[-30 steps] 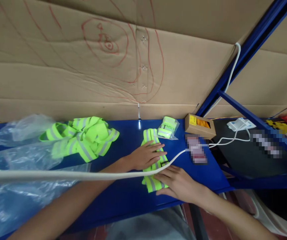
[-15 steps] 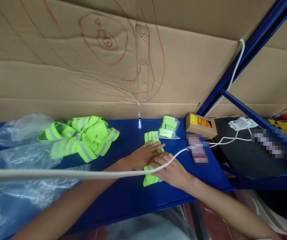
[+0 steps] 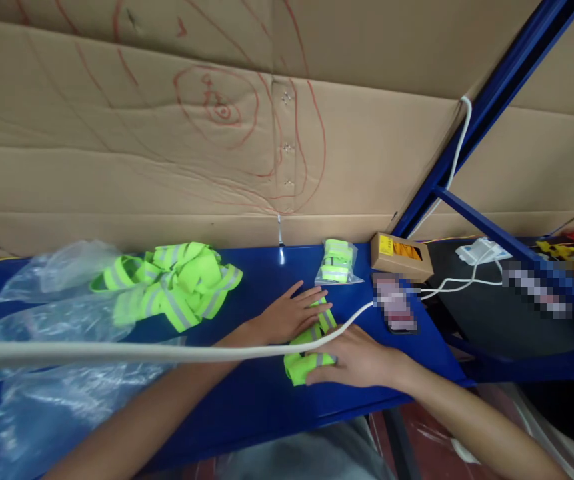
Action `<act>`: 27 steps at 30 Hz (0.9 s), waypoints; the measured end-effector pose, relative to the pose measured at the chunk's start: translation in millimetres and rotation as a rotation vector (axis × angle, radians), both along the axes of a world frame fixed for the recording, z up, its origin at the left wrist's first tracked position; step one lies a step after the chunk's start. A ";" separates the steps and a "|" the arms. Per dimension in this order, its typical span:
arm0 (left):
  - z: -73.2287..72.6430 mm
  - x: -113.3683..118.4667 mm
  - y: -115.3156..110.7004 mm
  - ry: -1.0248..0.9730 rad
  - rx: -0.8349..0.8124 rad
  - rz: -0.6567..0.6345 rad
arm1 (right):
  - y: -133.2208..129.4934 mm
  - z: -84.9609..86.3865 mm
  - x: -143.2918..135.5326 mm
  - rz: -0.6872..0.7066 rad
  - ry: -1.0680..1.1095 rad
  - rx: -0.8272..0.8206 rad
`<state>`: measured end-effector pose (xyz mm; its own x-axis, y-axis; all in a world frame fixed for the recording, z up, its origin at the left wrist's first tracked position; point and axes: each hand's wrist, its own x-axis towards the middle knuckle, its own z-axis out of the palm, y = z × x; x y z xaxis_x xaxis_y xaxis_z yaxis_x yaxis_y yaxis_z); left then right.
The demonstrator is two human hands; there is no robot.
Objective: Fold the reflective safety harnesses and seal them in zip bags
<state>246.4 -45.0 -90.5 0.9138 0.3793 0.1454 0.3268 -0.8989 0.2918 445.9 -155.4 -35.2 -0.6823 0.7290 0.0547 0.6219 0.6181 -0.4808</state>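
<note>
A neon-yellow reflective strap (image 3: 297, 371) with grey stripes lies on the blue table under my two hands. My left hand (image 3: 289, 315) rests flat on its far part, fingers stretched and spread. My right hand (image 3: 355, 359) grips the near end, the thumb along the front and the fingers partly hidden behind the white cable. Part of the strap shows between the hands. Beyond them sits a clear bag (image 3: 337, 262) holding a folded strap of the same kind. To the left is a loose tangled heap of yellow straps (image 3: 179, 283).
Clear plastic bags (image 3: 67, 387) cover the table's left side. A white cable (image 3: 167, 352) runs across in front of my view. At right are a brown carton (image 3: 401, 257), a blurred-out phone (image 3: 395, 303) and a blue metal frame (image 3: 491, 100). Cardboard (image 3: 367, 147) walls the back.
My right hand has moved closer to the table's front edge and now grips the strap's near end, which is bunched up. My left hand has spread its fingers. The view has tilted slightly.
</note>
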 end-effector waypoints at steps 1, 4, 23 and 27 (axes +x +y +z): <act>-0.6 -0.4 1.2 -0.008 -0.053 -0.014 | 7.1 2.3 -0.9 0.006 0.021 -0.007; -6.9 -1.3 9.6 -0.079 -0.207 -0.049 | 30.7 -3.3 -5.4 -0.015 0.055 0.034; 3.7 1.2 15.5 -0.194 -0.444 0.097 | 14.7 -19.6 6.5 -0.006 -0.079 0.219; 1.2 2.8 12.2 -0.229 -0.484 0.286 | 43.3 -0.2 0.9 -0.007 -0.112 0.101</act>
<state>249.1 -32.9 -89.3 0.7314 0.6777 0.0760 0.4166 -0.5323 0.7370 446.8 -112.0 -35.4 -0.6830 0.7286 0.0518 0.6727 0.6551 -0.3440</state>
